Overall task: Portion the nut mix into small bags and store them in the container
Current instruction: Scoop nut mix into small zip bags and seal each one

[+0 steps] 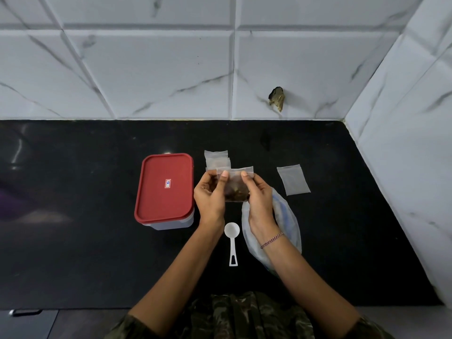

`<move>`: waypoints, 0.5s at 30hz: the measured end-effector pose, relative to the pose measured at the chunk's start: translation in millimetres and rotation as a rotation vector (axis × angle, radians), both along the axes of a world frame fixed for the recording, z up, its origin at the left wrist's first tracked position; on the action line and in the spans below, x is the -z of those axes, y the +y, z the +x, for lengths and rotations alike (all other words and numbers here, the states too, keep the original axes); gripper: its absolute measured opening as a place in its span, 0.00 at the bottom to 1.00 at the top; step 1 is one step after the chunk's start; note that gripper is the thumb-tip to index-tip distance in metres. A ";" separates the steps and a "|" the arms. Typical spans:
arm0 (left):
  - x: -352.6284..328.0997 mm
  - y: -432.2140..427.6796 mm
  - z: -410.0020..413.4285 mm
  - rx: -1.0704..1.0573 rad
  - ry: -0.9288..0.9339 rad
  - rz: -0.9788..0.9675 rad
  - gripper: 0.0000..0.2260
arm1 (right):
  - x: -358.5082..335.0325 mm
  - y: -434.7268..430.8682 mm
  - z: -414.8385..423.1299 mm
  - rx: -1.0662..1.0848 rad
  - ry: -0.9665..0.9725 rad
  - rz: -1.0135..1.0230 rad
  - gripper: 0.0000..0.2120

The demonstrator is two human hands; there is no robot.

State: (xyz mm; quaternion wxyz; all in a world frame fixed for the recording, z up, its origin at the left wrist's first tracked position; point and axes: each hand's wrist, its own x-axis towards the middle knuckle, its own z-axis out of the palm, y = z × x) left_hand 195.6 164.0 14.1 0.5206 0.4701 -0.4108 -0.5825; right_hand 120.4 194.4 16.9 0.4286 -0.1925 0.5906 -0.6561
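Both your hands hold one small clear bag [236, 185] up over the middle of the black counter [85, 241]. Your left hand [210, 194] pinches its top left edge and your right hand [259, 201] its top right. Each thumb lies on the near face, and the fingers curl behind where you cannot see them. The lower half of the bag is dark with nut mix. Whether the top strip is sealed is not clear.

Just beyond the bag, partly hidden by it, lies a small pile of clear bags [216, 159]. What they hold is hard to tell. One flat empty bag [293, 179] lies alone to the right.

The container [164, 189] stands just left of your left hand with its red lid on. The lid carries a small label too small to read.

A white scoop [232, 241] rests on the counter between your forearms, bowl toward the far side. Your right wrist covers much of a large crumpled plastic bag [286, 221], and its contents cannot be made out.
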 end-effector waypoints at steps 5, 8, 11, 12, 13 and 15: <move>-1.5 -3.6 -2.7 -0.010 -0.022 -0.012 0.04 | -0.5 -7.4 -6.4 0.020 -0.060 -0.030 0.10; -3.2 -3.2 -4.9 -0.025 -0.025 -0.024 0.08 | 0.9 -10.9 -6.6 0.008 -0.072 -0.033 0.13; -1.9 -4.7 -4.7 -0.042 -0.026 -0.034 0.11 | 2.0 -13.8 -4.6 0.018 -0.105 -0.007 0.11; -0.7 -5.9 -4.0 -0.043 -0.027 -0.036 0.11 | 4.4 -14.9 -3.6 0.025 -0.112 0.014 0.10; 0.6 -6.1 -4.9 -0.039 -0.022 -0.039 0.11 | 5.9 -15.7 -3.6 0.042 -0.127 0.035 0.09; 2.9 -4.7 -7.3 -0.029 -0.020 -0.047 0.11 | 9.6 -17.1 -3.8 0.060 -0.159 0.064 0.09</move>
